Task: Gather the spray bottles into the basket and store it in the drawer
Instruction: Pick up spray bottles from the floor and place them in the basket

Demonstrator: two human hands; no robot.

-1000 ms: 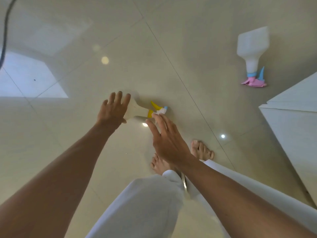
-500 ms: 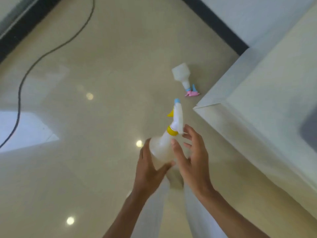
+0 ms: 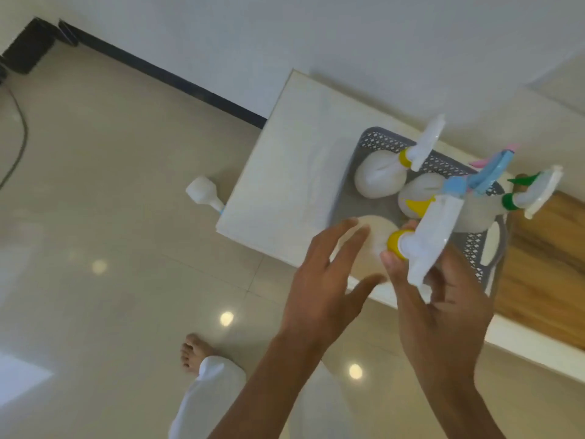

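A grey perforated basket [image 3: 376, 144] stands on a white cabinet top [image 3: 294, 172] and holds several white spray bottles with yellow, blue and green caps. My right hand [image 3: 443, 299] grips the neck of a yellow-capped spray bottle [image 3: 421, 245] at the basket's near corner. My left hand [image 3: 329, 274] is beside the bottle's round body with fingers spread, touching it or just off it. One more spray bottle [image 3: 204, 194] lies on the floor against the cabinet's left side.
The cabinet stands against a white wall with a black skirting [image 3: 164, 74]. A wooden surface [image 3: 544, 264] lies right of the basket. A dark cable [image 3: 19, 134] runs over the tiled floor at far left. My bare foot [image 3: 193, 353] and white trouser leg are below.
I lifted the yellow-capped bottle off the floor and carried it up to the basket on the cabinet. My left hand has loosened from the bottle's body; my right hand now holds its neck.
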